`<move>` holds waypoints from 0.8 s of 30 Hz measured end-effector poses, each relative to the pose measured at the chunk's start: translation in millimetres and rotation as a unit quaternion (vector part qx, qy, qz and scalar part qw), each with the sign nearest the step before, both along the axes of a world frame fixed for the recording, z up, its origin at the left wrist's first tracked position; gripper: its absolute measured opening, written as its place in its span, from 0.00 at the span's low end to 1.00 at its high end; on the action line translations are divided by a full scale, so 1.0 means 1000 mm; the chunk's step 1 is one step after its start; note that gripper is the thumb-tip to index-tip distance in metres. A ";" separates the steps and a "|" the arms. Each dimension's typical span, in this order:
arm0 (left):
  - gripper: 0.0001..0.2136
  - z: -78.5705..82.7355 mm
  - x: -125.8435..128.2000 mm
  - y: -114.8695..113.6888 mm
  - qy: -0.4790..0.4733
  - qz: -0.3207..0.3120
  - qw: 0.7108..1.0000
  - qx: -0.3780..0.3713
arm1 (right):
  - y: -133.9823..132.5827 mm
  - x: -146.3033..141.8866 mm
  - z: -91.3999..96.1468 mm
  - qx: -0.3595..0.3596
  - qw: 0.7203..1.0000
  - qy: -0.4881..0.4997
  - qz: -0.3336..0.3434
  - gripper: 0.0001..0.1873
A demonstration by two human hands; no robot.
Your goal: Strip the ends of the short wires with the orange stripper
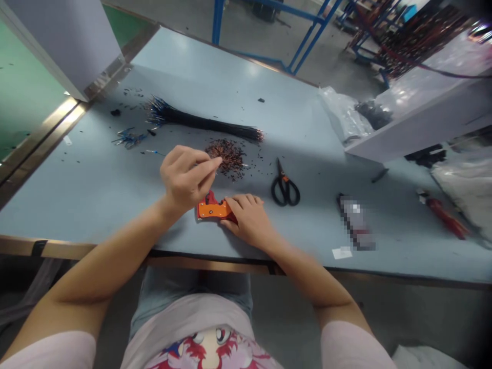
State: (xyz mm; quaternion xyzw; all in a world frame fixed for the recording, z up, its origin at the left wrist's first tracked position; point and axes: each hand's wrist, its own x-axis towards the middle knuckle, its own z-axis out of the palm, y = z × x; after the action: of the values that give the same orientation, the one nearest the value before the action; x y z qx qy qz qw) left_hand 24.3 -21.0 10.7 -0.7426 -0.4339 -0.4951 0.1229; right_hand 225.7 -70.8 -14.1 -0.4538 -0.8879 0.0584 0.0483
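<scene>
My left hand is raised over the table with thumb and forefinger pinched together. Whatever lies between those fingertips is too small to make out. Just below it, my right hand grips the handles of an orange and red wire stripper, which rests on the table with its jaws to the left. A thin wire with a blue end lies left of my left hand and runs behind it. Beyond the fingers is a pile of small dark and coppery scraps. A bundle of black wires lies behind the pile.
Black-handled scissors lie right of the stripper. Farther right are a blurred-out object, a white paper slip and a red-handled tool. Loose blue-ended pieces lie at left. Plastic bags and pale uprights flank the table.
</scene>
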 end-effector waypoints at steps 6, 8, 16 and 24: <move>0.06 -0.008 0.006 0.000 0.085 -0.020 0.996 0.000 | 0.007 0.013 0.005 0.042 0.988 0.147 -0.006 0.14; 0.07 -0.011 0.009 0.000 0.111 -0.026 0.993 0.011 | 0.011 0.020 0.007 0.121 0.962 0.241 -0.043 0.08; 0.05 -0.021 0.026 -0.007 0.125 -0.093 0.988 -0.015 | 0.022 0.025 -0.001 0.172 0.953 0.248 -0.023 0.09; 0.07 -0.020 0.028 -0.010 0.135 -0.132 0.982 -0.014 | 0.022 0.024 -0.004 0.156 0.958 0.239 -0.027 0.09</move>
State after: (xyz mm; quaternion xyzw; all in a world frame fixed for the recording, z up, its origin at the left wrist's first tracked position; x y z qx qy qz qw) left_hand 52.2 -30.6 -9.4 -0.8552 -0.3182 -0.3959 0.1032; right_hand 249.8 -48.8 -18.5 -0.4376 -0.8359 0.0246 0.3305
